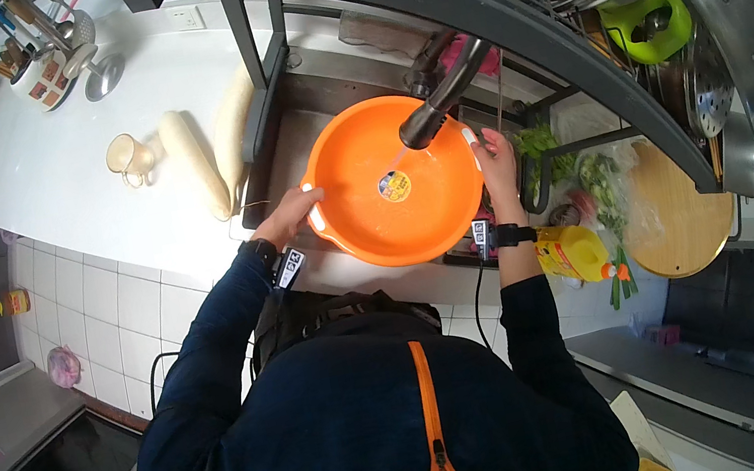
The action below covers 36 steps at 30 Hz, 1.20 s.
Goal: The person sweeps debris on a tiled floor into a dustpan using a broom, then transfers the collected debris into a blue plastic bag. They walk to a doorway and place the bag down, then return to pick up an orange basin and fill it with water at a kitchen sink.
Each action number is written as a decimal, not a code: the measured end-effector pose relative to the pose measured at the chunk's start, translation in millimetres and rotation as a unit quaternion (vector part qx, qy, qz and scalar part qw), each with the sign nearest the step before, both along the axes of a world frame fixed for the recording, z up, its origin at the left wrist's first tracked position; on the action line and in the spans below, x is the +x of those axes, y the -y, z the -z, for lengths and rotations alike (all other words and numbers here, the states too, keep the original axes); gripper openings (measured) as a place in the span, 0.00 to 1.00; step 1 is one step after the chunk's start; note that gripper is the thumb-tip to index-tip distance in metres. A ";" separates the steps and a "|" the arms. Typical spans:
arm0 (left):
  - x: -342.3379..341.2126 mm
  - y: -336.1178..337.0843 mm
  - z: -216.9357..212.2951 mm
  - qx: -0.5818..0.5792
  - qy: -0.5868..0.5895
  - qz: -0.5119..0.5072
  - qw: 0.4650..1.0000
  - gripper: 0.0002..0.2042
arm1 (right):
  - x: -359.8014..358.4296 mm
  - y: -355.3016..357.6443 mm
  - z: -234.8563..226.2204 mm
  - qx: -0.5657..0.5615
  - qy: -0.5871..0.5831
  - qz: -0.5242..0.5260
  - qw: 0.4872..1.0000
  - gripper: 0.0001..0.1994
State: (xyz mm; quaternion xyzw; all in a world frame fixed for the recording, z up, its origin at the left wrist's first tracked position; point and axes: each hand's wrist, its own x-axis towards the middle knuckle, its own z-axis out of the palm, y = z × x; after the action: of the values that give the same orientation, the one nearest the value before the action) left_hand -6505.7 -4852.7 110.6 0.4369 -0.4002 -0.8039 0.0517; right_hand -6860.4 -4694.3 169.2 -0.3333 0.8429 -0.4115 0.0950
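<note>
An orange plastic basin [366,227] with white handles is held over the sink [286,150], below a dark faucet [436,109]. What looks like a thin stream of water falls from the faucet into it. A round sticker [395,186] shows on the basin's bottom. My left hand [295,214] grips the handle on the left side, fingers closed round it. On the opposite rim, my right hand [496,162] holds the other handle, its fingers partly hidden by the rim. Both forearms reach in from below.
Two long white radishes [195,167] and a glass mug [130,159] are on the left counter. A black rack [566,51] with dishes arches over the sink. To the right are a yellow bottle [572,254], leafy greens [602,186] and a round wooden board [681,212].
</note>
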 end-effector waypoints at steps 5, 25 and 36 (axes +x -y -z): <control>-7.8 12.6 4.4 0.107 -0.030 0.047 0.993 0.18 | -15.8 -24.0 -7.8 0.088 0.255 -0.057 0.961 0.22; 31.8 24.7 -6.8 -0.129 0.051 -0.105 0.985 0.21 | -36.3 95.4 21.4 0.004 0.319 -0.173 0.932 0.13; 47.2 -5.2 -32.7 -0.333 0.116 -0.101 0.930 0.34 | -45.7 121.6 17.9 0.056 0.134 -0.130 0.981 0.09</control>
State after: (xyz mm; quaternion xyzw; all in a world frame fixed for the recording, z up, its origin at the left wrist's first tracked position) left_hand -6458.6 -4847.6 143.4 0.5230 -0.6022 -0.5584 0.2282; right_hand -6906.1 -4815.9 151.3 -0.3757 0.7937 -0.3891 0.2785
